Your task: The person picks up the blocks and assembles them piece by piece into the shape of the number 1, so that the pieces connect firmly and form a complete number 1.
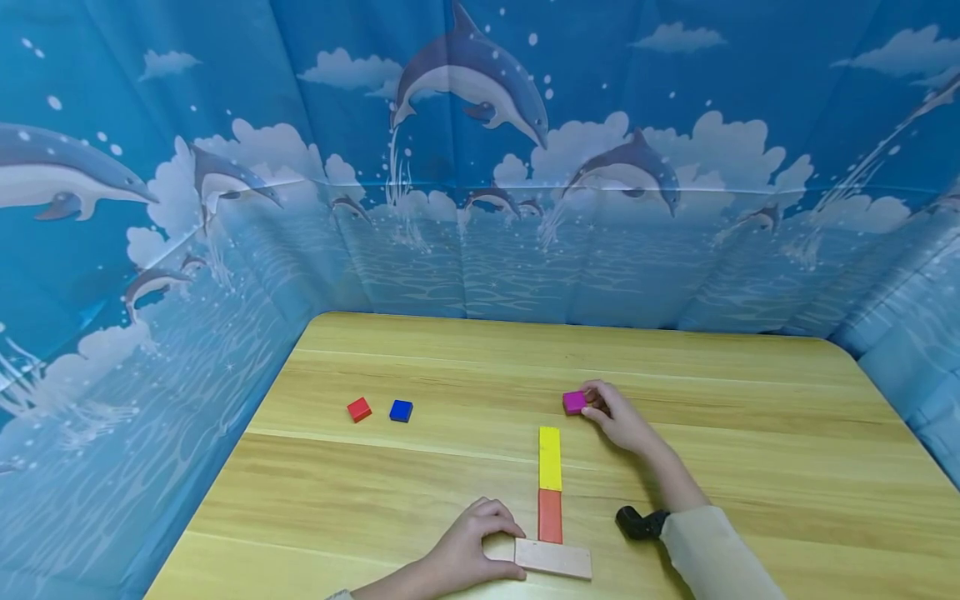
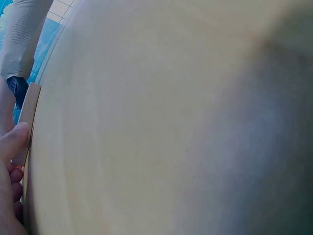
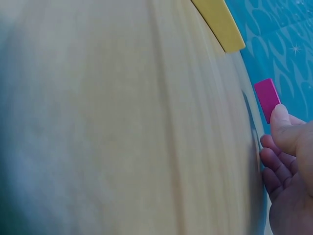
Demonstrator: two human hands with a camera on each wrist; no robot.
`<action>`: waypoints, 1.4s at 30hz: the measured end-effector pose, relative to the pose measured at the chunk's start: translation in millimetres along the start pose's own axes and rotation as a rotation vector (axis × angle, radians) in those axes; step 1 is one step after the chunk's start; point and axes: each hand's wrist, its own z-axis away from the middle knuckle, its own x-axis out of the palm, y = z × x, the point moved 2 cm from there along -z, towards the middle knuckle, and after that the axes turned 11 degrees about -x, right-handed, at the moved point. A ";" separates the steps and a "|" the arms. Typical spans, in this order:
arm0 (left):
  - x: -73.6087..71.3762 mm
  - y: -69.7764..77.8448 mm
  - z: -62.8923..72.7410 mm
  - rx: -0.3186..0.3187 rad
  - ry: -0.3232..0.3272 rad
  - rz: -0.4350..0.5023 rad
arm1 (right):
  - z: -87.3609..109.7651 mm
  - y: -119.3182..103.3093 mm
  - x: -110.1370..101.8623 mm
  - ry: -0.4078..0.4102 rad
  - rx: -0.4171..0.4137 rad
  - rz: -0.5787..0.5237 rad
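My left hand (image 1: 474,547) grips the left end of a plain wooden block (image 1: 553,559) between thumb and fingers; the block lies crosswise near the table's front. Above it an orange-red block (image 1: 550,516) and a yellow block (image 1: 550,458) lie end to end, forming an upside-down T with it. My right hand (image 1: 617,417) pinches a magenta square block (image 1: 574,403) beyond the yellow block's far end. In the right wrist view the thumb presses on the magenta block (image 3: 267,100), which looks raised off the table. The left wrist view shows the thumb on the wooden block (image 2: 29,115).
A red square block (image 1: 359,409) and a blue square block (image 1: 401,411) lie apart at the left of the wooden table (image 1: 720,392). A black device (image 1: 641,523) sits at my right wrist. A blue dolphin-print curtain (image 1: 480,250) encloses the table's back and sides.
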 end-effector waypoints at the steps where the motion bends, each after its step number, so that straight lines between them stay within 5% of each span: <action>1: -0.1 -0.1 0.1 -0.005 -0.002 0.002 | -0.4 -1.0 0.7 -0.003 -0.007 0.000; 26: -3.2 2.9 -0.6 -0.045 -0.019 0.034 | -11.9 -4.1 17.7 -0.096 -0.064 0.019; 42: -1.5 3.7 -2.3 -0.056 -0.019 0.026 | -12.4 -2.4 19.2 -0.080 -0.114 0.015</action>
